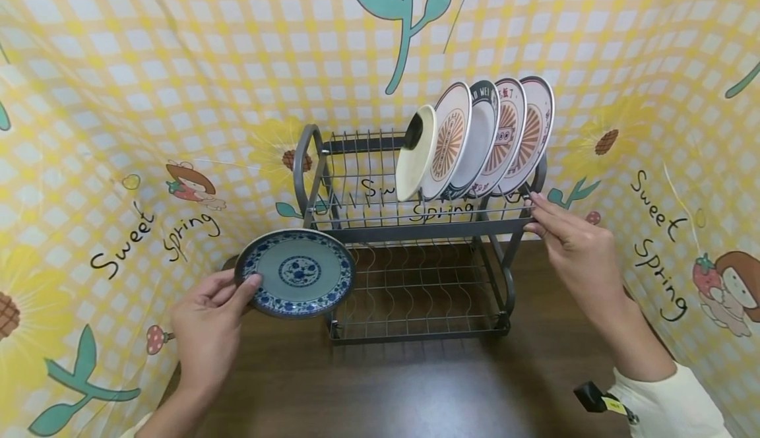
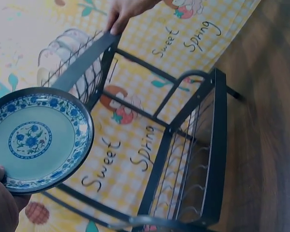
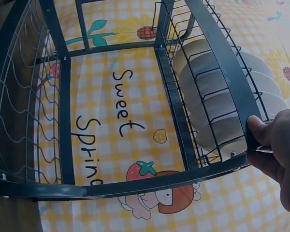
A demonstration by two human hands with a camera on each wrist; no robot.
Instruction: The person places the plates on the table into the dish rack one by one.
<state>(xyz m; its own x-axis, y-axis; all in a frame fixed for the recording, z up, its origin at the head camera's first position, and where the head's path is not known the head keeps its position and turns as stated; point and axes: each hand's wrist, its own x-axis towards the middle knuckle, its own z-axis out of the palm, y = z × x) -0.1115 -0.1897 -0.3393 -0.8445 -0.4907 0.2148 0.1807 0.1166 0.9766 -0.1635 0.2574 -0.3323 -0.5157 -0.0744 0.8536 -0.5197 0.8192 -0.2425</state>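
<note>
My left hand (image 1: 209,322) pinches the left rim of a blue-and-white patterned plate (image 1: 299,273), thumb on top and fingers beneath. The plate is tilted face up, in front of the left side of a dark metal two-tier dish rack (image 1: 415,231). With thumb and fingers my right hand (image 1: 576,253) grips the front right corner of the rack's upper tier. In the right wrist view, that thumb presses the rack's dark front bar (image 3: 227,67). Several plates with printed faces (image 1: 505,138) stand on edge in the upper tier's right half, a cream dish (image 1: 417,154) leftmost among them.
The rack's lower tier (image 1: 410,286) has wavy wire dividers. It stands on a brown wooden surface (image 1: 380,385). Yellow checked cloth (image 1: 237,49) surrounds the back and both sides. A black strap end (image 1: 589,397) hangs by the right sleeve.
</note>
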